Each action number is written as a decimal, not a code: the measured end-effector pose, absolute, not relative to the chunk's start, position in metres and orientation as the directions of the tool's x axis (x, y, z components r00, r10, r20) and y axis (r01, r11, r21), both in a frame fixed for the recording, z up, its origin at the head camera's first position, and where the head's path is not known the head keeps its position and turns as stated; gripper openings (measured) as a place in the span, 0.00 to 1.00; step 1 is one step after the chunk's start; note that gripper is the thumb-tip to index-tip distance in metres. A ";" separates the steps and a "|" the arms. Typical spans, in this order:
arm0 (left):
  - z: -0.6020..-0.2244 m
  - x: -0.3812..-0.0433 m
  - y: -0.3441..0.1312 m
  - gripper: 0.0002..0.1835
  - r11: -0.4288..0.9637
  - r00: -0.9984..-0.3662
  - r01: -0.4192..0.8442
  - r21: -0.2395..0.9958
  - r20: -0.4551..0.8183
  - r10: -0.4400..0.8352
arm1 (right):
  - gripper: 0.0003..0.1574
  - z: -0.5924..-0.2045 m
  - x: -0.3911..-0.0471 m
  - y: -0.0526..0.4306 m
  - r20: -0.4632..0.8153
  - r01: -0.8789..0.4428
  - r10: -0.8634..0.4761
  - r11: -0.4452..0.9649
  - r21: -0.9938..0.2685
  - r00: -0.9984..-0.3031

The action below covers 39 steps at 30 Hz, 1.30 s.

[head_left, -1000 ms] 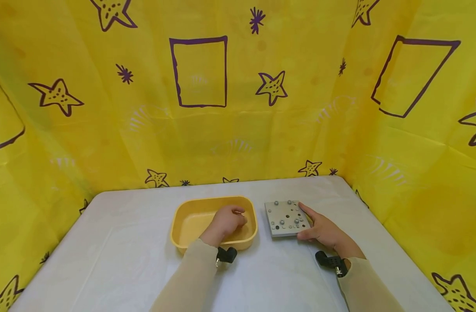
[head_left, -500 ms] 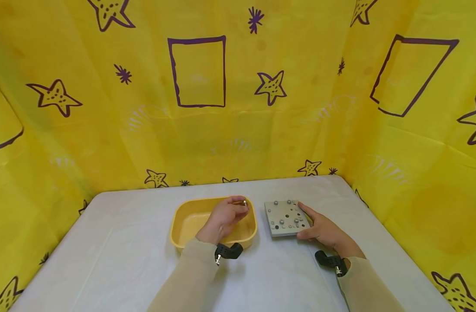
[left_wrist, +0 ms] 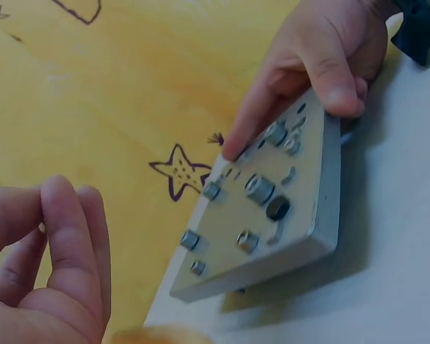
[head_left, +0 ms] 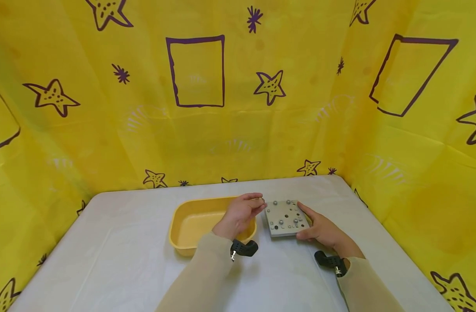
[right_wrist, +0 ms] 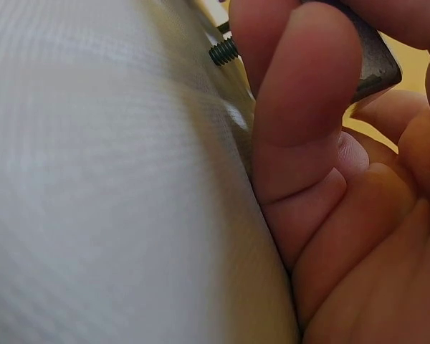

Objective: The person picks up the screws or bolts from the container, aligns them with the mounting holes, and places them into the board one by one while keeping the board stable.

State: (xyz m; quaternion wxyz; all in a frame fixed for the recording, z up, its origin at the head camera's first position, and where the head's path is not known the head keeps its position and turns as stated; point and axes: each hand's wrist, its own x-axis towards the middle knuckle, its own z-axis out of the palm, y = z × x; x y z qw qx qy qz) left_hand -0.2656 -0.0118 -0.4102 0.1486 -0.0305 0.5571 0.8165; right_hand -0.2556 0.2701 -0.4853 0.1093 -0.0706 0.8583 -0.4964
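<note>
My left hand is above the right rim of the yellow tray, beside the plate's far left corner. Its thumb and fingertips pinch a small metal screw, mostly hidden by the fingers. A square grey metal plate with holes and several socket-head screws lies right of the tray. My right hand grips the plate's right edge, thumb at the near corner, a finger along the far side. In the right wrist view, a threaded screw end sticks out beneath the plate.
A white cloth covers the table. Yellow sheets printed with purple stars rise behind it and at both sides. A black wrist camera sits on the left wrist, another wrist camera on the right.
My left hand has risen from inside the tray with the small screw and moved right, to the plate's left corner. The right hand and the plate stay in place.
</note>
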 end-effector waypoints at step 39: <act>-0.430 -0.273 0.059 0.09 0.599 -0.937 0.323 0.733 0.157 0.312 | 0.73 -0.478 -0.253 0.267 -0.121 0.001 -0.226 0.468 -0.884 -0.967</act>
